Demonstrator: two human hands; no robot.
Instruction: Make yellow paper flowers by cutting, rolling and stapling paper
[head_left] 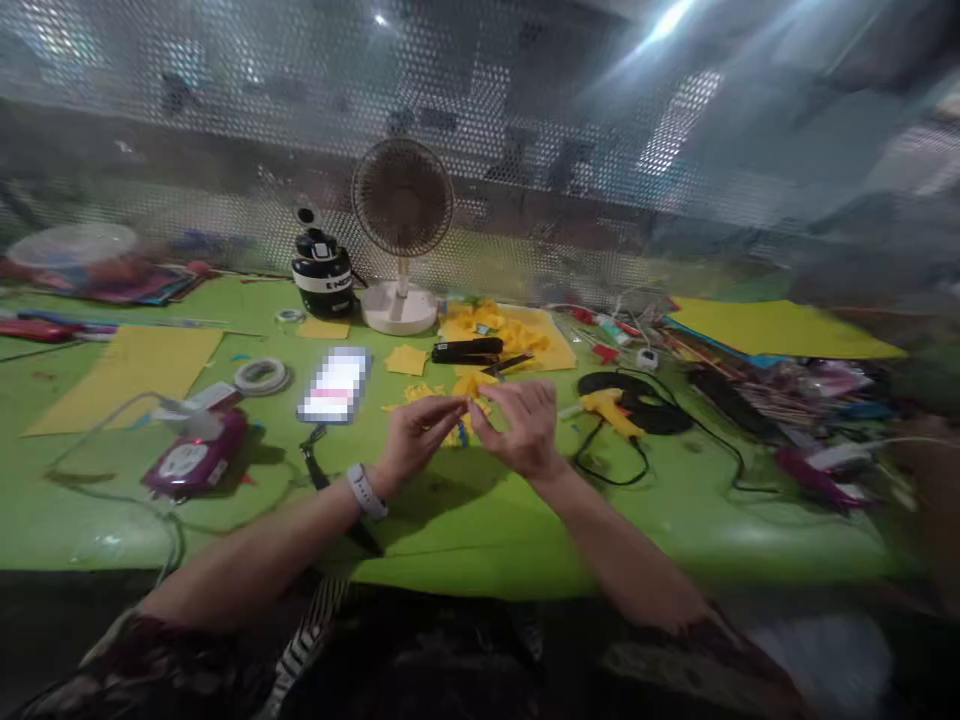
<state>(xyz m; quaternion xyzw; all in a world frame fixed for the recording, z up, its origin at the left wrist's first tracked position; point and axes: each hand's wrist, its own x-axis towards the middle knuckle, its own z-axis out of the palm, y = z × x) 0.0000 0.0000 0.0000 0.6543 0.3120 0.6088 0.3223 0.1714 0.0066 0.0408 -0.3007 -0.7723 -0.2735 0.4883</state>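
Observation:
My left hand (420,432) and my right hand (521,425) meet above the green table (465,520), fingers pinched together on a small yellow paper piece (471,392). The left wrist wears a pale watch (366,491). More yellow scraps (420,392) lie on the table just behind my hands. A black stapler (466,351) and a yellow glue gun (609,407) with a black cord lie a little further back.
A small fan (402,235) and a black-and-white jug (323,272) stand at the back. Yellow sheets (127,365) (780,328), tape rolls (261,376), a phone (335,385), a purple device (196,458) and a heap of craft tools (787,400) lie around.

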